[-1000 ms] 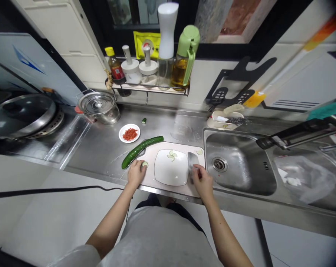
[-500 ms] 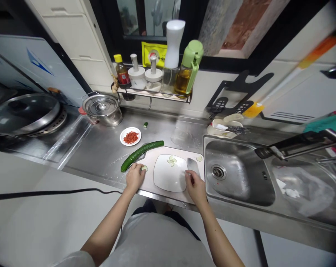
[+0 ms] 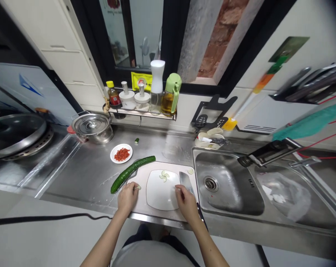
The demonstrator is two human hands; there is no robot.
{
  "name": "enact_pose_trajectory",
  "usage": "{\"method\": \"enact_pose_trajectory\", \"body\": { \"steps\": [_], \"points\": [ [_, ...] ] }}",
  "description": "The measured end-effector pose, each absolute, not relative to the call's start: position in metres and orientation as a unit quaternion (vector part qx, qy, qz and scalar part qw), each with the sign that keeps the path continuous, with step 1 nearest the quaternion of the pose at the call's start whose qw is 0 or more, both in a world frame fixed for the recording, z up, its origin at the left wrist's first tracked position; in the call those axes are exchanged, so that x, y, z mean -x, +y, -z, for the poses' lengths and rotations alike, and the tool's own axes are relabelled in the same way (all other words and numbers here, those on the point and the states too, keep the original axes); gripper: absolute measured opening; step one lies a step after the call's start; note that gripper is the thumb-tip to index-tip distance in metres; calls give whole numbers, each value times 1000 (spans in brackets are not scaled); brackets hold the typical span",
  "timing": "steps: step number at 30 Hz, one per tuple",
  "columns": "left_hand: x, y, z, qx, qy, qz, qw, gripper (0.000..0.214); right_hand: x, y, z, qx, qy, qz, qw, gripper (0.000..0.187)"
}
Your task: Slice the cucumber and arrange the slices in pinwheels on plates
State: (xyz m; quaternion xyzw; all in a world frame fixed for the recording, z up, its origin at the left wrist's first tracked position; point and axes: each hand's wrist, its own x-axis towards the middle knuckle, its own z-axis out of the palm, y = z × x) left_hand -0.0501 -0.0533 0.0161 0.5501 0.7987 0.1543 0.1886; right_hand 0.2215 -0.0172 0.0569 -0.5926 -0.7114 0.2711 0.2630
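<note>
My left hand [image 3: 127, 198] rests on the left part of the pale cutting board [image 3: 170, 165], its fingers curled onto a cucumber slice [image 3: 138, 187]. Just beyond it a whole cucumber [image 3: 131, 168] lies slanted across the board's corner. A white square plate [image 3: 161, 193] with a few cucumber slices [image 3: 164, 175] sits mid-board. My right hand [image 3: 186, 202] is at the plate's right edge, beside the cleaver [image 3: 185, 180], which lies flat on the board. Its fingers are pinched together and I cannot see what they hold. One more slice [image 3: 190, 171] lies at the board's far right corner.
A small dish of red bits [image 3: 121, 153] and a cucumber end [image 3: 136, 140] lie behind the board. A lidded steel pot [image 3: 91, 128] and a wok lid [image 3: 12, 133] stand left. The sink [image 3: 226, 181] is right of the board. A bottle rack [image 3: 142, 98] hangs on the wall.
My right hand has slid left from the cleaver's handle to the blade and plate edge. My left hand has stayed on the slice. The view has tilted upward.
</note>
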Motion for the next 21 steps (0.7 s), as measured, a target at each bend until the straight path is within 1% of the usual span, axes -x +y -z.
{"method": "enact_pose_trajectory", "body": {
  "steps": [3, 7, 10, 12, 17, 21],
  "points": [
    [41, -53, -31, -559, 774, -204, 218, 12, -215, -22, -59, 587, -705, -295, 267, 37],
    [13, -53, -54, -581, 693, -287, 316, 8, -194, -31, -63, 555, -699, -365, 266, 32],
    [-8, -51, -69, -602, 637, -306, 371, 7, -178, -35, -68, 515, -698, -422, 263, 26],
    [-17, -49, -75, -599, 626, -315, 387, 9, -173, -34, -72, 500, -693, -448, 264, 23],
    [-20, -40, -79, -574, 622, -338, 412, 11, -173, -24, -76, 516, -666, -461, 279, 19],
    [-20, -34, -79, -533, 608, -365, 461, 19, -176, -15, -76, 509, -652, -472, 304, 18]
  ]
}}
